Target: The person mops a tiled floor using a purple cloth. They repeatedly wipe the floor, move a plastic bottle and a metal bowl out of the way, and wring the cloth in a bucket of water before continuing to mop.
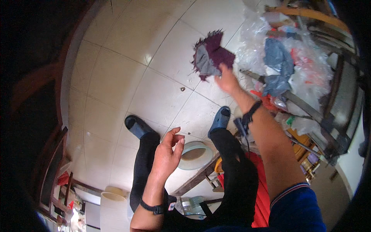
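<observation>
My right hand [228, 81], slightly blurred, reaches forward to the near edge of a piece of maroon and grey cloth [216, 53]. Frayed, ragged edges run along the cloth's far and left sides. The thumb and forefinger overlap its near corner, but whether they grip it is unclear. Between my knees, my left hand [169, 153] hangs above the floor with loosely bent fingers and nothing in it. Below and to the right of that hand stands a round, pale-rimmed basin [207, 158], its inside brownish.
Clear plastic bags [311, 72] and a blue-grey plastic bag [278, 66] crowd a metal frame [301, 101] at right. A small dark scrap [182, 89] lies on the tiled floor [116, 75]. My slippered feet flank the near floor. A cream basin [114, 193] is at lower left.
</observation>
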{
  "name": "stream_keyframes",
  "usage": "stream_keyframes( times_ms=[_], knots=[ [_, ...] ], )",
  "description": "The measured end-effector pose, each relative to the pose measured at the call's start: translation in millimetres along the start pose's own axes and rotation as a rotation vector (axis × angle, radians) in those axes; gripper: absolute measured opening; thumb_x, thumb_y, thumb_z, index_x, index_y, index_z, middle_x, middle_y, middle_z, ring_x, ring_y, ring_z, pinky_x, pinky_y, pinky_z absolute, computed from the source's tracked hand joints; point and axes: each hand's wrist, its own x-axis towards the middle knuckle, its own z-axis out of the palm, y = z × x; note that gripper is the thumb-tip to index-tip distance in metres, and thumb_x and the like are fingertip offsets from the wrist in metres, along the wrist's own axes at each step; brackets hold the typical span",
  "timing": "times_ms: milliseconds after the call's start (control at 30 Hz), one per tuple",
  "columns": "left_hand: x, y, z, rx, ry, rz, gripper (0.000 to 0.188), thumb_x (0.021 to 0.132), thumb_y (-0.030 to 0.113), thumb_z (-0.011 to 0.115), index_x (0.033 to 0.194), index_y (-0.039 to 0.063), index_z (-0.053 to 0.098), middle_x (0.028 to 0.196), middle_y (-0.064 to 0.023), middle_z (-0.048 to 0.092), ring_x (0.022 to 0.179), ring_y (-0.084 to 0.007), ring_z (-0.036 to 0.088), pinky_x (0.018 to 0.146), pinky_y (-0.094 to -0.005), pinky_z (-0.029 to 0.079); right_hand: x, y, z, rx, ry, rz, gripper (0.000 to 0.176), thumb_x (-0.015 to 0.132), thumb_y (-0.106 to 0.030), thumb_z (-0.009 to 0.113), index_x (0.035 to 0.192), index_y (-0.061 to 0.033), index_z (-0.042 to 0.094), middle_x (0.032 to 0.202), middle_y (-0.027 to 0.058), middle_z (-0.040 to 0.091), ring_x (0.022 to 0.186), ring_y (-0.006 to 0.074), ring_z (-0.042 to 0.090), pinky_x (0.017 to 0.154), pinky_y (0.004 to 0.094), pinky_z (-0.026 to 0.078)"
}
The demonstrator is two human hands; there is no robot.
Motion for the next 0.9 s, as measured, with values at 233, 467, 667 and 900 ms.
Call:
stream_keyframes(
  times_ms=[233, 467, 667, 900],
  knots=[
    [-10, 19, 28, 0.191, -0.135, -0.168, 0.046, 0.105, 0.013, 0.065, 0.148, -0.001, 0.052, 0.125, -0.0187, 0.074, 0.116, -0.0281, 0.072, 0.102, -0.0391, 0.056, 105, -6, 17, -0.042, -0.023, 0.045, 0.107, 0.089, -0.053, 0.079, 0.170, -0.0150, 0.020, 0.163, 0.0294, 0.036, 0.145, 0.0528, 0.041, 0.118, 0.0574, 0.044],
    [3, 41, 40, 0.246, -0.230, -0.140, 0.049, 0.103, 0.011, 0.066, 0.149, 0.000, 0.053, 0.127, -0.0190, 0.073, 0.121, -0.0288, 0.071, 0.103, -0.0417, 0.057, 92, -17, 93, -0.180, 0.244, -0.044, 0.078, 0.086, -0.031, 0.083, 0.154, -0.0274, 0.047, 0.136, 0.0165, 0.052, 0.126, 0.0419, 0.052, 0.097, 0.0604, 0.052],
    [10, 39, 52, 0.236, -0.242, -0.135, 0.049, 0.103, 0.012, 0.068, 0.148, -0.001, 0.053, 0.126, -0.0190, 0.074, 0.119, -0.0298, 0.072, 0.100, -0.0414, 0.058, 6, 4, 168, -0.194, 0.125, -0.321, 0.055, 0.087, -0.009, 0.072, 0.139, -0.0274, 0.064, 0.126, 0.0125, 0.057, 0.122, 0.0374, 0.053, 0.097, 0.0611, 0.046],
    [20, 11, 55, 0.262, -0.167, -0.195, 0.047, 0.103, 0.016, 0.069, 0.146, 0.004, 0.053, 0.121, -0.0170, 0.076, 0.115, -0.0341, 0.073, 0.101, -0.0426, 0.057, -28, 46, 126, -0.071, -0.116, -0.302, 0.047, 0.078, -0.004, 0.076, 0.121, -0.0212, 0.067, 0.122, 0.0134, 0.058, 0.121, 0.0387, 0.053, 0.093, 0.0594, 0.049]
  ],
)
